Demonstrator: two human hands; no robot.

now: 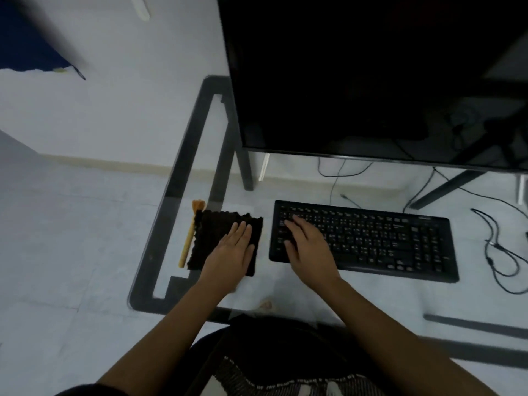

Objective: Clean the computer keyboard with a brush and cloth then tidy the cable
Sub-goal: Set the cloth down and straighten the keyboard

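Observation:
A black keyboard (pixel 371 241) lies on the glass desk (pixel 177 178) in front of a dark monitor (pixel 371 75). My right hand (pixel 307 244) rests flat on the keyboard's left end, fingers spread over the keys. To the left lies a dark folded cloth (pixel 211 238), and my left hand (pixel 233 252) lies flat on its right half, holding nothing. A brush (pixel 189 238) with a light wooden handle and tan bristles lies along the cloth's left edge. A black cable (pixel 494 247) curls on the desk to the right of the keyboard.
The desk's dark frame shows through the glass along its left and front edges. More cables (pixel 340 172) hang behind the keyboard under the monitor. The desk's left edge is close beside the brush. My lap is below the front edge.

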